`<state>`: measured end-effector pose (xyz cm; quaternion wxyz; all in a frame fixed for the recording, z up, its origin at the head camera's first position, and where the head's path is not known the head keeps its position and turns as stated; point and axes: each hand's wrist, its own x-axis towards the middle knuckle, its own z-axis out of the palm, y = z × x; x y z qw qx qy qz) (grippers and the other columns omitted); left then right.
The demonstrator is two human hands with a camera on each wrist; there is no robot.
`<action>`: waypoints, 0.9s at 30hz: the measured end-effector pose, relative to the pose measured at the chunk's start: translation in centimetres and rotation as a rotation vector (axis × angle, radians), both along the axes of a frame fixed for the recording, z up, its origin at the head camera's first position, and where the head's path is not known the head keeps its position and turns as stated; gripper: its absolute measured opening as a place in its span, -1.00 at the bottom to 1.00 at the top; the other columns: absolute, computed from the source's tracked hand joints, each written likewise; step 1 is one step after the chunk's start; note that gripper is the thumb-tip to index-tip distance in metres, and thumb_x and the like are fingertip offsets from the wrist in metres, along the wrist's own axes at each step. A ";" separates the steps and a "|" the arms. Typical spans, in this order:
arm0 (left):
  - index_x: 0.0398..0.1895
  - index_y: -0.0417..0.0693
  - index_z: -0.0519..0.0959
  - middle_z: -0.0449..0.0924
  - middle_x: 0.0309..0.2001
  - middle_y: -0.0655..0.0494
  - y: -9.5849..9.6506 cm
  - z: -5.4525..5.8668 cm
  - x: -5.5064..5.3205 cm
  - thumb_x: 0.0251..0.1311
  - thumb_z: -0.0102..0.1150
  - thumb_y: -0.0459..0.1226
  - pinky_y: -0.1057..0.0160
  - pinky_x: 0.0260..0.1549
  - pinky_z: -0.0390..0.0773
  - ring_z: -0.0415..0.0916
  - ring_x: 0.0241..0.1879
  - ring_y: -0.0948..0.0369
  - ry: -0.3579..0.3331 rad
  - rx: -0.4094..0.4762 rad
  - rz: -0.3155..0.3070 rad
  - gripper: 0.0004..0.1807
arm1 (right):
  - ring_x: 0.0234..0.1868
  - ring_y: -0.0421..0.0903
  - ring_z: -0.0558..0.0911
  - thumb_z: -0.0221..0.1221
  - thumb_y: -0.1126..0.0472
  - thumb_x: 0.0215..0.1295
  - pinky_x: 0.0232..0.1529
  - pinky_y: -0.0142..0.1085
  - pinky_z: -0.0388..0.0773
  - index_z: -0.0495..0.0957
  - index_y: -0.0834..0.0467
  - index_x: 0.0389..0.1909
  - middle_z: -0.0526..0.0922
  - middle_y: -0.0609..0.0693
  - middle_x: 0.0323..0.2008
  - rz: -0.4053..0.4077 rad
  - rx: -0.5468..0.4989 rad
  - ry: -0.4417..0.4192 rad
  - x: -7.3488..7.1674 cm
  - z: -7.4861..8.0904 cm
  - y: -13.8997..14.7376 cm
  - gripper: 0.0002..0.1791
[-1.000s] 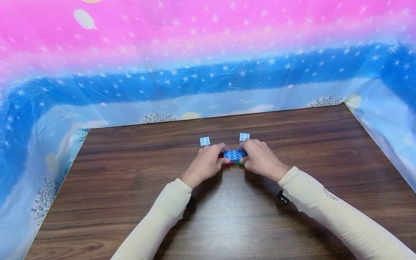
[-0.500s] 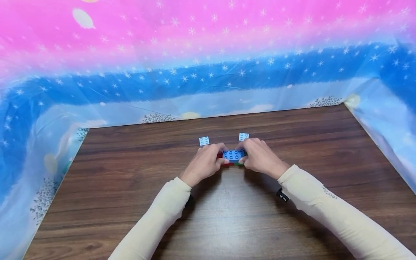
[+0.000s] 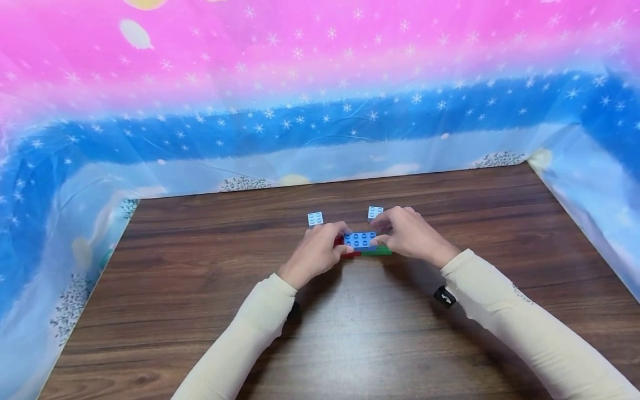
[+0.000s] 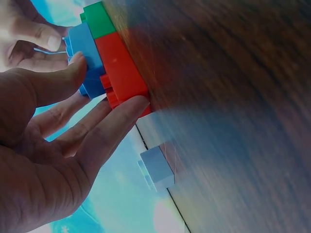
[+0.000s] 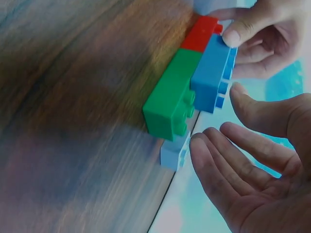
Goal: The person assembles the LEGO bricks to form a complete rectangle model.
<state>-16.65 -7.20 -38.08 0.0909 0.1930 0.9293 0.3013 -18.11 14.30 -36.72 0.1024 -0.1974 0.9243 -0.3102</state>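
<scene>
A person's left hand [image 3: 317, 251] has its grip clamped on the left end of a blue toy brick [image 3: 359, 240], the thumb on the near side and fingers reaching round behind, one finger lying along the red brick [image 4: 124, 68] below. The right hand's [image 3: 412, 236] grip is spread and holds nothing: thumb and fingertips stand apart, just off the blue brick's right end. So the left hand is the nearer, touching, and the blue brick lies directly to the left of the right grip, its long axis running left to right, from one hand toward the other. Beneath it, red and a green brick [image 5: 172, 92] stand end to end along that same line, red toward the left and green jutting out past the blue brick's right end, studs bare. Beyond the blue brick are two small pale blue bricks, one behind and left [image 3: 315, 218], the other behind and slightly right [image 3: 375, 212], partly covered by the right fingers in the head view. Nothing visible blocks the space between the right grip and the blue brick. All around is a brown wood-grain worktop [image 3: 200, 250].
</scene>
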 end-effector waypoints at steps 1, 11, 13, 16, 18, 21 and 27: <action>0.07 -0.11 0.64 0.68 -0.07 0.03 0.0 0.0 0.0 0.36 0.28 -0.23 0.16 -0.14 0.55 0.52 -0.24 0.17 0.003 -0.002 0.000 -0.72 | -0.06 0.02 0.70 0.37 0.24 0.31 -0.06 -0.07 0.63 0.64 0.32 0.11 0.73 0.16 -0.03 -0.014 -0.007 0.001 -0.1 0.0 0.2 -0.60; 0.13 -0.11 0.64 0.68 0.00 0.01 -0.2 -0.1 0.1 0.35 0.30 -0.20 0.12 -0.07 0.56 0.53 -0.18 0.18 0.009 -0.002 0.003 -0.66 | -0.08 0.08 0.70 0.39 0.22 0.29 -0.14 -0.04 0.62 0.65 0.31 0.10 0.73 0.20 -0.04 -0.140 -0.009 0.027 -1.7 -0.1 1.6 -0.59; 0.13 -0.11 0.64 0.68 0.00 0.00 -0.2 -0.1 0.2 0.35 0.30 -0.20 0.13 -0.07 0.56 0.53 -0.17 0.17 0.006 0.000 0.007 -0.66 | -0.09 0.09 0.70 0.40 0.21 0.28 -0.16 -0.05 0.62 0.65 0.31 0.10 0.73 0.21 -0.04 -0.153 -0.003 0.031 -2.1 -0.4 1.7 -0.58; 0.14 -0.11 0.64 0.67 0.02 0.00 -0.2 0.0 0.2 0.35 0.30 -0.21 0.13 -0.07 0.57 0.53 -0.17 0.17 0.004 0.004 0.008 -0.66 | -0.08 0.11 0.70 0.40 0.21 0.27 -0.15 -0.04 0.62 0.63 0.33 0.10 0.73 0.22 -0.06 -0.165 0.001 0.033 -2.8 -1.0 1.8 -0.57; 0.13 -0.11 0.64 0.67 0.01 0.00 -0.2 0.0 0.2 0.34 0.31 -0.21 0.14 -0.08 0.57 0.53 -0.17 0.17 0.001 0.007 0.009 -0.66 | -0.08 0.12 0.70 0.40 0.21 0.28 -0.12 -0.02 0.62 0.62 0.34 0.10 0.73 0.23 -0.07 -0.172 -0.002 0.033 -3.1 -1.3 1.8 -0.56; 0.13 -0.12 0.63 0.66 0.01 0.00 -0.2 0.1 0.3 0.34 0.32 -0.21 0.15 -0.09 0.57 0.52 -0.18 0.16 -0.007 0.012 0.009 -0.65 | -0.07 0.13 0.70 0.40 0.22 0.27 -0.11 0.00 0.61 0.60 0.35 0.12 0.72 0.25 -0.06 -0.179 -0.008 0.032 -3.6 -1.7 1.8 -0.55; 0.13 -0.12 0.63 0.65 0.00 0.00 -0.2 0.1 0.2 0.33 0.32 -0.22 0.16 -0.08 0.56 0.51 -0.17 0.16 -0.020 0.009 0.017 -0.65 | -0.05 0.14 0.70 0.41 0.25 0.26 -0.08 0.01 0.61 0.55 0.40 0.18 0.69 0.29 -0.02 -0.170 -0.040 0.016 -4.5 -2.5 1.3 -0.48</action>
